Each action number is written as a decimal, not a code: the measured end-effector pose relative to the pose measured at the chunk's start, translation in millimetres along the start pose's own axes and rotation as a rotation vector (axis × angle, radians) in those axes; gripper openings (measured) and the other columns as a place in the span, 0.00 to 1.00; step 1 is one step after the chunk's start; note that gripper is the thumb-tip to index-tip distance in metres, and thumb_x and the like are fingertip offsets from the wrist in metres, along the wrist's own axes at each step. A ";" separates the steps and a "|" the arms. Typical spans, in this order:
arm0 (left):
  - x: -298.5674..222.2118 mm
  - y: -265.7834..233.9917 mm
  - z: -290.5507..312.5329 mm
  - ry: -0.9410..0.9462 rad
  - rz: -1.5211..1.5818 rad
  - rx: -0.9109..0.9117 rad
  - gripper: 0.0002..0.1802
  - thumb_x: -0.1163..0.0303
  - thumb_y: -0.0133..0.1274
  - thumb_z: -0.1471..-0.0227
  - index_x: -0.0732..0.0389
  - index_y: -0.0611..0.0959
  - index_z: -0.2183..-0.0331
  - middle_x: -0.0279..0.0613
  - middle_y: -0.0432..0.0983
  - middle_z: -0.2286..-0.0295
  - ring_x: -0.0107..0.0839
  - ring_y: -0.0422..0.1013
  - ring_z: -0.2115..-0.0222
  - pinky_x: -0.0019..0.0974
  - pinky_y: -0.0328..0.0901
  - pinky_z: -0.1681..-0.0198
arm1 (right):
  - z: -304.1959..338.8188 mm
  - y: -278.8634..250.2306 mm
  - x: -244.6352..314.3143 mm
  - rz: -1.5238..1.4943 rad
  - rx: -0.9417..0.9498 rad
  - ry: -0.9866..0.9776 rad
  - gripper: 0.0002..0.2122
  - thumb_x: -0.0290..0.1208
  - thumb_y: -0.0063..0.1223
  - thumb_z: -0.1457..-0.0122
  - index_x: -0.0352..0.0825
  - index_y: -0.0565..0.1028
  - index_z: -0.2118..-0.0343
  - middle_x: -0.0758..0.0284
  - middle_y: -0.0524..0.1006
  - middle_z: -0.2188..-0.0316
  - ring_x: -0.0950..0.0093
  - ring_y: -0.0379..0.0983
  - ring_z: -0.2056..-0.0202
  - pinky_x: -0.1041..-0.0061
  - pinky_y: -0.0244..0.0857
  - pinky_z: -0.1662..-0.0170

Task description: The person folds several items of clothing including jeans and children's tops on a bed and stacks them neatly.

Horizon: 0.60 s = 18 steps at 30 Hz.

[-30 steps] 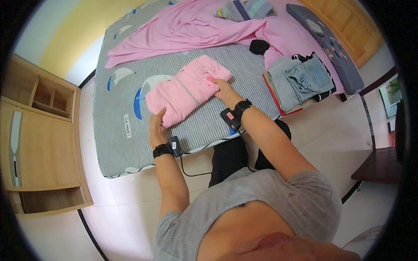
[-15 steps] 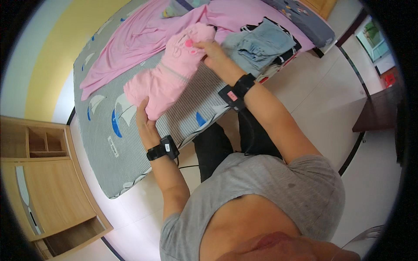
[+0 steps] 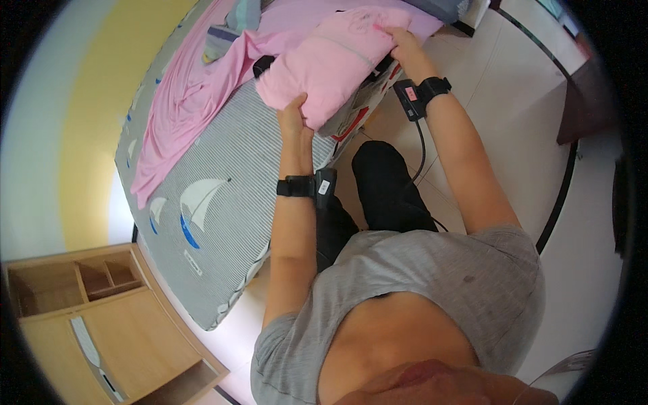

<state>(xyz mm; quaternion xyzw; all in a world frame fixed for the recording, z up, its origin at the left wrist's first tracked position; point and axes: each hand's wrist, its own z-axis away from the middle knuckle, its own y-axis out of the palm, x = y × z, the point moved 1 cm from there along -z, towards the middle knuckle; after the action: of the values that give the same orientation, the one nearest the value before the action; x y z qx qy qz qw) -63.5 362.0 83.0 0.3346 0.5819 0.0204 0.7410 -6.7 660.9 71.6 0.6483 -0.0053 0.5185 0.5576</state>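
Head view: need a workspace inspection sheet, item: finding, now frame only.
Surface: grey striped mattress with sailboat prints, on a pale tiled floor.
Job's things: folded pink garment, lifted over the mattress edge between both hands.
Clutter: loose pink sheet spread along the mattress; a striped cloth at its top; a small black item partly hidden behind the garment.
Grippers: left hand grips the garment's near end; right hand grips its far end. Each wrist carries a black band with a small device.
Cables: a black cable runs down from the right wrist device.
Surroundings: yellow wall; wooden shelf unit at lower left; dark furniture at right.
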 end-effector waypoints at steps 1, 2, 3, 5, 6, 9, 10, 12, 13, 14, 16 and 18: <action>9.5 -6.9 3.6 -0.024 0.003 -0.023 0.30 0.80 0.49 0.61 0.70 0.60 0.53 0.53 0.65 0.59 0.44 0.67 0.61 0.41 0.65 0.59 | 6.6 -8.7 -5.3 0.021 -0.023 0.120 0.18 0.18 0.51 0.55 0.25 0.65 0.58 0.58 0.70 0.61 0.67 0.68 0.60 0.69 0.64 0.56; 14.7 -3.7 5.8 -0.049 0.013 -0.030 0.29 0.79 0.49 0.60 0.70 0.61 0.53 0.53 0.66 0.59 0.44 0.67 0.61 0.43 0.65 0.59 | 3.9 -8.5 -1.0 -0.002 0.019 0.042 0.18 0.18 0.51 0.55 0.25 0.65 0.58 0.58 0.70 0.61 0.67 0.68 0.61 0.69 0.64 0.57; 15.3 -2.2 9.3 -0.085 0.001 -0.055 0.29 0.78 0.49 0.59 0.70 0.60 0.53 0.53 0.66 0.59 0.45 0.66 0.60 0.45 0.65 0.59 | 2.9 -8.6 -0.9 -0.017 0.058 -0.031 0.18 0.18 0.51 0.55 0.25 0.66 0.59 0.58 0.70 0.61 0.67 0.68 0.61 0.69 0.64 0.57; 8.0 1.3 5.1 -0.078 0.034 0.002 0.29 0.78 0.49 0.59 0.70 0.60 0.53 0.54 0.66 0.60 0.45 0.66 0.60 0.45 0.66 0.60 | -1.8 -6.4 7.7 -0.010 0.135 -0.070 0.17 0.18 0.52 0.56 0.24 0.67 0.60 0.56 0.70 0.62 0.66 0.69 0.63 0.71 0.65 0.58; 4.2 7.2 2.9 -0.071 0.053 0.029 0.28 0.78 0.49 0.58 0.70 0.60 0.53 0.54 0.67 0.60 0.45 0.67 0.60 0.45 0.66 0.60 | -4.3 -2.5 15.7 0.013 0.126 -0.125 0.16 0.17 0.52 0.57 0.23 0.67 0.61 0.56 0.70 0.62 0.66 0.69 0.63 0.71 0.65 0.59; 5.4 4.9 -0.6 -0.080 -0.002 -0.044 0.32 0.83 0.49 0.60 0.71 0.57 0.52 0.55 0.62 0.57 0.45 0.67 0.62 0.43 0.67 0.63 | -4.4 5.3 20.4 0.111 0.028 -0.197 0.17 0.17 0.54 0.58 0.21 0.66 0.62 0.55 0.70 0.63 0.66 0.70 0.65 0.71 0.65 0.60; 6.2 0.1 -2.1 -0.116 -0.028 -0.074 0.32 0.82 0.49 0.60 0.71 0.57 0.52 0.55 0.62 0.57 0.45 0.67 0.63 0.43 0.67 0.64 | -0.4 4.9 15.3 0.165 -0.061 -0.159 0.19 0.17 0.55 0.59 0.20 0.65 0.62 0.55 0.70 0.63 0.65 0.70 0.66 0.72 0.65 0.61; 7.6 3.4 2.4 -0.031 -0.162 -0.182 0.35 0.77 0.53 0.61 0.72 0.56 0.51 0.57 0.59 0.55 0.48 0.64 0.59 0.45 0.63 0.60 | -6.5 -8.1 10.0 0.261 -0.193 -0.191 0.23 0.21 0.57 0.60 0.20 0.63 0.60 0.55 0.69 0.61 0.64 0.69 0.65 0.70 0.65 0.61; 7.0 4.5 5.1 0.013 -0.229 -0.236 0.37 0.74 0.55 0.62 0.73 0.56 0.51 0.57 0.58 0.54 0.49 0.62 0.57 0.46 0.62 0.58 | -9.4 -13.7 7.5 0.298 -0.230 -0.246 0.25 0.24 0.58 0.60 0.22 0.63 0.58 0.55 0.68 0.60 0.63 0.68 0.64 0.68 0.64 0.60; 3.3 6.3 6.8 0.259 -0.491 -0.346 0.39 0.72 0.56 0.63 0.72 0.56 0.51 0.59 0.56 0.53 0.50 0.59 0.55 0.47 0.58 0.55 | -12.2 -21.8 5.7 0.319 -0.206 -0.388 0.27 0.29 0.58 0.60 0.25 0.62 0.56 0.55 0.67 0.58 0.61 0.66 0.61 0.63 0.62 0.58; -7.4 14.9 6.6 0.771 -0.999 -0.544 0.41 0.67 0.59 0.65 0.71 0.58 0.51 0.62 0.52 0.52 0.52 0.51 0.51 0.49 0.50 0.50 | -23.4 -32.9 10.2 0.610 -0.300 -0.756 0.26 0.34 0.57 0.58 0.31 0.64 0.54 0.55 0.65 0.56 0.58 0.62 0.56 0.58 0.57 0.54; -26.8 23.1 10.8 0.807 -1.159 -0.210 0.41 0.62 0.58 0.65 0.65 0.60 0.50 0.62 0.47 0.50 0.53 0.43 0.48 0.52 0.41 0.48 | 15.3 16.8 20.4 1.164 -0.492 -1.145 0.21 0.34 0.51 0.58 0.36 0.67 0.57 0.55 0.65 0.56 0.56 0.58 0.52 0.56 0.52 0.51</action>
<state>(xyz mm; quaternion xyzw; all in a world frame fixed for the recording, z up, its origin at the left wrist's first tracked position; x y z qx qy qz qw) -54.4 363.5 118.8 -0.1352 0.8900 -0.1986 0.3875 3.1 655.1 100.0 0.5648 -0.7313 0.2989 0.2385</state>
